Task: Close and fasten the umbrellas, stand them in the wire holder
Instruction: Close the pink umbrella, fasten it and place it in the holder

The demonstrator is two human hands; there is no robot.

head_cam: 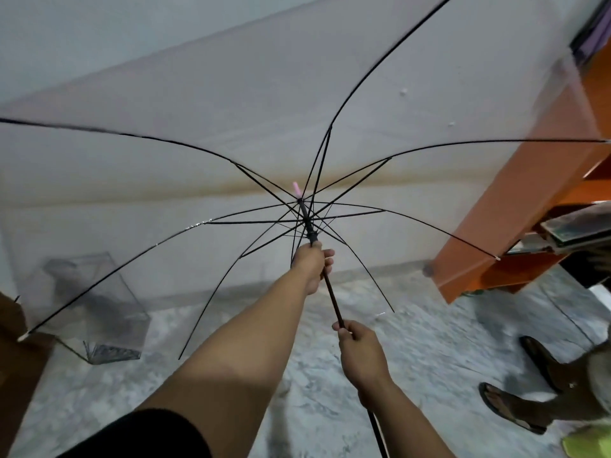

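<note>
A clear umbrella (231,133) with black ribs is spread wide open in front of me, its pink tip (296,189) pointing away. My left hand (312,264) grips the shaft just below the black runner (310,231). Lower down the dark shaft (334,300), my right hand (358,350) grips it near the handle end. A wire holder (96,312) stands on the floor at the left, seen through the canopy, with a dark folded umbrella in it.
An orange shelf unit (515,206) stands at the right against the white wall. Another person's feet in sandals (515,408) are on the marbled floor at lower right. A brown surface (13,342) is at the left edge.
</note>
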